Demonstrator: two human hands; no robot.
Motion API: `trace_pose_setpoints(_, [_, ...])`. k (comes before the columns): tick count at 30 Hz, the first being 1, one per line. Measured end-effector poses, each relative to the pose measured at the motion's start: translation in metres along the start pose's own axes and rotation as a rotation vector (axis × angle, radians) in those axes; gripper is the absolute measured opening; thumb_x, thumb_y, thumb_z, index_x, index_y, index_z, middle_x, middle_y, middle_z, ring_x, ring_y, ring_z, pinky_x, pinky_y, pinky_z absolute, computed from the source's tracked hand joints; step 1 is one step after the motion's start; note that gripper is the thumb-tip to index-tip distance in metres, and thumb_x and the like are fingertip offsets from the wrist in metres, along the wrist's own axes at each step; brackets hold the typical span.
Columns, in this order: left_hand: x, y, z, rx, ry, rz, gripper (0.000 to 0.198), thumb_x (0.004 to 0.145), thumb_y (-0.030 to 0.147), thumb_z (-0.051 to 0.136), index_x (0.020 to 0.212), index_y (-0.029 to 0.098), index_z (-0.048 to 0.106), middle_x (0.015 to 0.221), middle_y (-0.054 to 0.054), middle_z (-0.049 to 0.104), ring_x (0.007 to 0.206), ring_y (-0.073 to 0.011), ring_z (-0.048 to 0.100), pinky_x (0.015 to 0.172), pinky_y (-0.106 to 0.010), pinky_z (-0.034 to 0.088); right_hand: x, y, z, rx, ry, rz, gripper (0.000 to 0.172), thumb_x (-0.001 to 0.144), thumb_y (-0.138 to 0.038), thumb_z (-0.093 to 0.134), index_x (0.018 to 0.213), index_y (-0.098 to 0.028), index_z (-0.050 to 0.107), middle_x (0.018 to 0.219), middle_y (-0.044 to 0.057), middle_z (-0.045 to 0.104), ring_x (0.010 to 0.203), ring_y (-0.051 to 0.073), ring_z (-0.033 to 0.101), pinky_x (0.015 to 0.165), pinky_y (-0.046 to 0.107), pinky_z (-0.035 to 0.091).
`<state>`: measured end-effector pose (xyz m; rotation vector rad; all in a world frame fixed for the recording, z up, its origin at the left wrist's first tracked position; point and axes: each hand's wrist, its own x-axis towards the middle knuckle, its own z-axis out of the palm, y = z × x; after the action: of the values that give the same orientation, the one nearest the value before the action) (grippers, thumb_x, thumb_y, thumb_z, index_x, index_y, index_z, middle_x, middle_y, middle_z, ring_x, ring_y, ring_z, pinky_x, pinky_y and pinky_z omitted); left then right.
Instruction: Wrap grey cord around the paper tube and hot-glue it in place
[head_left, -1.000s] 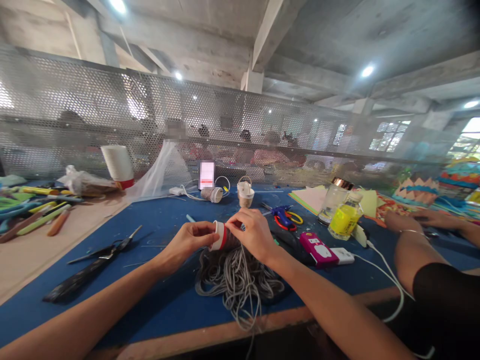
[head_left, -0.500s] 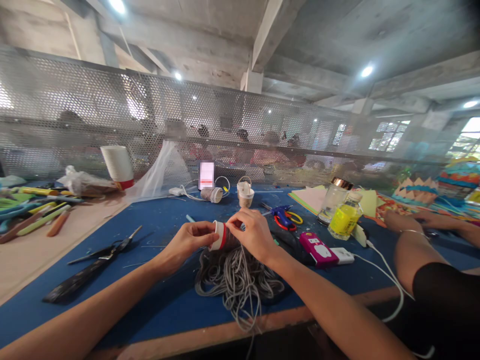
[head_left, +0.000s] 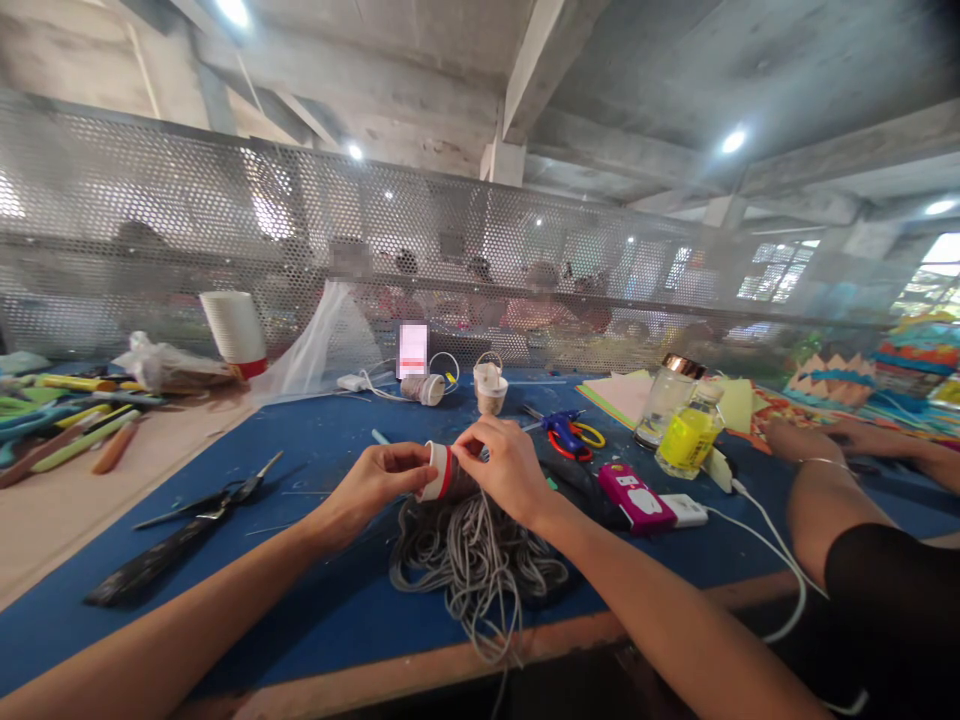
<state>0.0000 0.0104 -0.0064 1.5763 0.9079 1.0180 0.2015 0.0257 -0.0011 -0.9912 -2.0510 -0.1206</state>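
My left hand (head_left: 386,478) is closed on a paper cup (head_left: 437,472) with a white rim and a red band, tilted on its side. Brown-grey cord is wound round the cup's body. Across the other end of the cup, my right hand (head_left: 504,462) pinches the cord against the wrapped side; its fingertips partly hide the windings. A strand drops from that hand into a loose heap of grey cord (head_left: 480,570) on the blue mat, just below both hands.
Scissors (head_left: 214,515) with black handles lie left, a stack of paper cups (head_left: 231,328) behind them. Ahead are a phone (head_left: 413,352), a wrapped cup (head_left: 422,390) and a small handled basket (head_left: 491,392). Right are pliers (head_left: 568,435), a pink power bank (head_left: 635,498), bottles (head_left: 686,440) and another person's arm (head_left: 832,500).
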Motion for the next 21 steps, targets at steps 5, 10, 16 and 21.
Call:
trace_pose_setpoints(5, [0.0001, -0.0014, -0.0008, -0.009, -0.004, 0.001, 0.026, 0.076, 0.035, 0.073, 0.091, 0.014, 0.074, 0.084, -0.007, 0.072, 0.076, -0.0205, 0.062, 0.074, -0.033, 0.045, -0.0002, -0.0001, 0.0002, -0.007, 0.003, 0.004, 0.006, 0.085, -0.02, 0.066, 0.079, -0.021, 0.064, 0.077, -0.001, 0.063, 0.075, 0.013, 0.058, 0.076, 0.027, 0.04])
trace_pose_setpoints(10, [0.0002, -0.001, -0.0004, 0.005, 0.005, 0.008, 0.029, 0.075, 0.037, 0.073, 0.093, 0.013, 0.074, 0.085, -0.008, 0.072, 0.076, -0.0218, 0.063, 0.074, -0.034, 0.046, -0.0004, -0.0008, -0.0005, -0.007, 0.004, 0.005, 0.006, 0.085, -0.02, 0.065, 0.08, -0.021, 0.063, 0.077, -0.001, 0.063, 0.076, 0.013, 0.058, 0.077, 0.027, 0.041])
trace_pose_setpoints(16, [0.0008, -0.0011, -0.0005, 0.0, 0.004, 0.002, 0.027, 0.075, 0.036, 0.073, 0.092, 0.014, 0.073, 0.085, -0.007, 0.073, 0.077, -0.0217, 0.063, 0.074, -0.033, 0.046, -0.0005, -0.0012, -0.0005, -0.012, 0.004, 0.01, 0.006, 0.085, -0.02, 0.065, 0.079, -0.021, 0.063, 0.077, -0.001, 0.063, 0.075, 0.013, 0.058, 0.076, 0.027, 0.04])
trace_pose_setpoints(21, [0.0006, -0.0013, -0.0003, 0.018, 0.009, 0.0, 0.028, 0.075, 0.036, 0.073, 0.091, 0.013, 0.073, 0.084, -0.007, 0.072, 0.076, -0.0217, 0.062, 0.073, -0.033, 0.046, -0.0005, -0.0017, -0.0011, -0.012, -0.002, 0.01, 0.006, 0.085, -0.02, 0.064, 0.08, -0.021, 0.063, 0.077, -0.001, 0.063, 0.075, 0.013, 0.058, 0.075, 0.027, 0.04])
